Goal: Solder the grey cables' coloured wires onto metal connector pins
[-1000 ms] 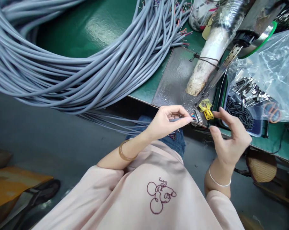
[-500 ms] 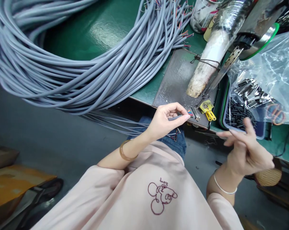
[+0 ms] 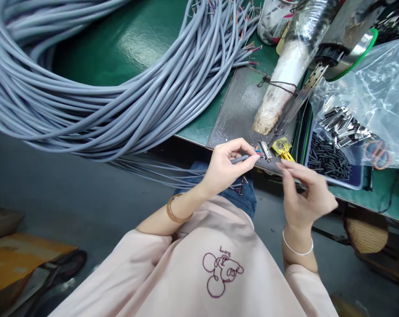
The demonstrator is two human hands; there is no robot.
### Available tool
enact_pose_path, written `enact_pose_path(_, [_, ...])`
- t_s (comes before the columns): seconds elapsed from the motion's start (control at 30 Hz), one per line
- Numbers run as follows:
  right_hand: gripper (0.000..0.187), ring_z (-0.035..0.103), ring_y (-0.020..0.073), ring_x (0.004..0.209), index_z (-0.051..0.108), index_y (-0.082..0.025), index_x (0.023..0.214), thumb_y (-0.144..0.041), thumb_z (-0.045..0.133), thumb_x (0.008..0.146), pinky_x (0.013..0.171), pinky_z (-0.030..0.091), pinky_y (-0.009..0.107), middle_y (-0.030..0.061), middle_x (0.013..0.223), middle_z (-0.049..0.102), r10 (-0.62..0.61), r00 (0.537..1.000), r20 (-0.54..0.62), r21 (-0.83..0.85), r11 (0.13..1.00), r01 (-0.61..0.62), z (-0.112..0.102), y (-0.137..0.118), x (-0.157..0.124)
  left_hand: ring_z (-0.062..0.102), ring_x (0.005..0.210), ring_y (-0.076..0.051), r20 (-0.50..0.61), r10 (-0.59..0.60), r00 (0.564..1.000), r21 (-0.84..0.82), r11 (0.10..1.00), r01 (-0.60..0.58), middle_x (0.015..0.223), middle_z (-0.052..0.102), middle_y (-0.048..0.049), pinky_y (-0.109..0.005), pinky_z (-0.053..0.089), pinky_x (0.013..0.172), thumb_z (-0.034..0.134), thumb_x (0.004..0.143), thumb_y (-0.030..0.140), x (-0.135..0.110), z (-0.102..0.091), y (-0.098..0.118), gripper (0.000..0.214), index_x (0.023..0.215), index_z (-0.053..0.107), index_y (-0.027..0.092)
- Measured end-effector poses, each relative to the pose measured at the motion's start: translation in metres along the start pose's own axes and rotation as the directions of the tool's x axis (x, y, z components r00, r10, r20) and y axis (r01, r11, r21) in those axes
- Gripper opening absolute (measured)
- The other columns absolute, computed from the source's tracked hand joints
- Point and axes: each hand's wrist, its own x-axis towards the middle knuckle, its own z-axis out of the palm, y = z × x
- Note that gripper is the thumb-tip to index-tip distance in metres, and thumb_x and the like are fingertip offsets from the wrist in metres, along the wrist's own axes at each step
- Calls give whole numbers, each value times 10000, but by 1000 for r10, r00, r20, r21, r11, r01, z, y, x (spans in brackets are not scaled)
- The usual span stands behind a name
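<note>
The left hand (image 3: 224, 167) still pinches the thin grey cable end (image 3: 239, 159) with coloured wires, right at the small metal connector (image 3: 264, 151) on the dark metal plate (image 3: 239, 108). The right hand (image 3: 301, 193) was out by the blue tray (image 3: 338, 163); now it is back beside the yellow clip (image 3: 283, 147), fingers loose, holding nothing.

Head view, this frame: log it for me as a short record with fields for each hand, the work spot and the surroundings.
left hand: left hand pinches the grey cable end, its coloured wires at the metal connector
right hand: right hand blurred, fingers extended, beside the yellow clip, holds nothing visible
work spot: dark metal plate at the green table edge
surroundings: grey cable bundle; tray of black pieces; clear plastic bag
</note>
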Motion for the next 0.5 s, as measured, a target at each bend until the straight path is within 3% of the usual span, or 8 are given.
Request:
enact_pose_path(0.1, [177, 766, 183, 961, 654, -245, 949, -102, 706, 860, 839, 638, 325, 23, 1091, 779, -43, 993, 109, 44, 998, 39, 13, -3, 5, 569, 642, -85, -7, 8, 1000, 10, 1000, -8, 773, 675, -21, -197, 430, 556, 730, 834, 246, 1, 2, 1, 133, 762, 664, 156])
enact_pose_path(0.23, [162, 760, 170, 943, 627, -244, 912, -106, 697, 865, 841, 629, 314, 32, 1084, 775, -58, 992, 109, 56, 997, 52, 21, -2, 9, 559, 629, -80, -20, 10, 1000, 15, 1000, -9, 797, 678, -21, -195, 412, 535, 719, 826, 228, 3, 4, 3, 125, 754, 645, 157])
enact_pose_path(0.37, [87, 755, 205, 982, 626, -247, 890, -225, 709, 881, 825, 628, 346, 40, 1066, 769, 10, 990, 141, 43, 999, -16, 13, 2, 9, 538, 612, -71, -13, 2, 1000, 4, 1000, -2, 822, 688, -26, -198, 387, 519, 719, 811, 198, 4, 6, 4, 110, 746, 642, 154])
enact_pose_path(0.5, [187, 749, 234, 984, 626, -250, 890, -404, 729, 862, 791, 631, 378, 67, 1103, 753, 90, 971, 220, 47, 994, -103, -3, 7, 7, 501, 579, -59, -29, -6, 1000, 9, 1000, 7, 808, 683, -26, -204, 357, 503, 724, 804, 195, 5, 6, 4, 128, 720, 640, 149])
